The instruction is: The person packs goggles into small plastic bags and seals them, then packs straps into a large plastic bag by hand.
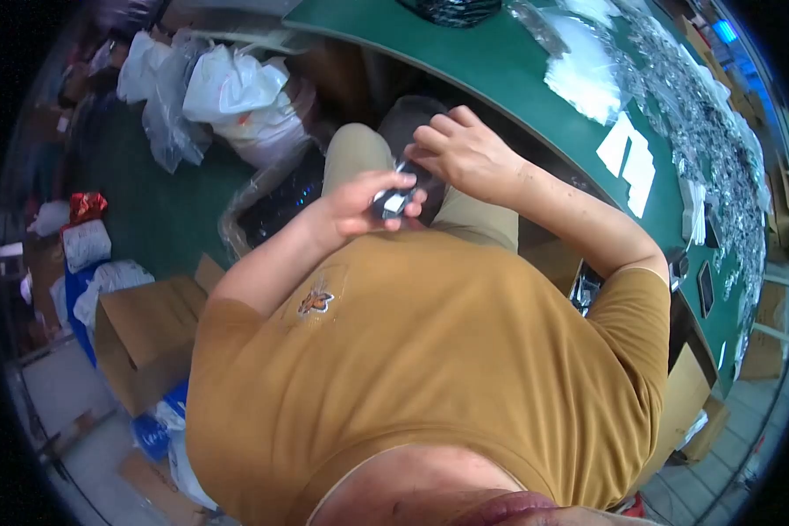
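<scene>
Green worktable [535,88] curves from twelve to three o'clock, strewn with clear bags [587,74]. An open cardboard box [140,337] sits at eight o'clock. At centre, above the lap, the left hand [359,206] has fingers clamped on a small dark device [394,203]; the right hand [465,153], fingers curled together, touches its top end

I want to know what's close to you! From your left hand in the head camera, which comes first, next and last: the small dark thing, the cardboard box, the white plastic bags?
1. The small dark thing, held in the left hand.
2. The white plastic bags, on the floor, up and to the left.
3. The cardboard box, on the floor, low at the left, about as far as the bags; too close to call.
</scene>
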### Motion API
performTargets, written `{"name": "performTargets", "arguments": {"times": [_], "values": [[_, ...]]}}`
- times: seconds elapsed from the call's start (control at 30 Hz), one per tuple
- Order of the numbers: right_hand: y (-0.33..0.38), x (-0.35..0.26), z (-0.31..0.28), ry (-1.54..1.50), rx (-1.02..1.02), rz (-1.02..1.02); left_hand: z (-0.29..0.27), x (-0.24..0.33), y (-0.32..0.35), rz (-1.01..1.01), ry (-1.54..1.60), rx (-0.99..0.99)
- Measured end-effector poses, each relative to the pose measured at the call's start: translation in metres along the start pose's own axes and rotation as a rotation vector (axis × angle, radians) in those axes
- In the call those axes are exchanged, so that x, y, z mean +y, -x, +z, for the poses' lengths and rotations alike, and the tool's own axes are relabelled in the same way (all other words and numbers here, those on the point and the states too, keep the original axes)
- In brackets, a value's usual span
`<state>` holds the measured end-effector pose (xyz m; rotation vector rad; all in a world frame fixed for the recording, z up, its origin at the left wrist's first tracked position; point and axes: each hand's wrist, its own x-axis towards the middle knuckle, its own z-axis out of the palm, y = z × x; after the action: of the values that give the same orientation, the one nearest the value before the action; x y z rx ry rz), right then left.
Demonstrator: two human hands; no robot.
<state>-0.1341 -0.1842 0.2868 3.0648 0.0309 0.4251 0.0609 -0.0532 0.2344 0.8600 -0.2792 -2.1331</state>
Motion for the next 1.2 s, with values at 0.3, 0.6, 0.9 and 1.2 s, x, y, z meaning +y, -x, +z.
{"name": "performTargets", "arguments": {"times": [0.3,0.6,0.9,1.2], "values": [[0.030,-0.021,0.025,-0.205,0.055,0.049,0.002,-0.004,-0.021,-0.234,-0.017,-0.092],[0.082,0.047,-0.020,-0.294,0.134,0.607,0.053,0.058,-0.073,-0.038,-0.174,-0.327],[0.241,0.153,-0.020,-1.458,1.754,0.546,0.152,0.102,-0.212,1.038,-1.423,-0.071],[0.251,0.166,-0.008,-1.603,1.852,0.516,0.212,0.151,-0.396,1.099,-1.789,0.105]]}}
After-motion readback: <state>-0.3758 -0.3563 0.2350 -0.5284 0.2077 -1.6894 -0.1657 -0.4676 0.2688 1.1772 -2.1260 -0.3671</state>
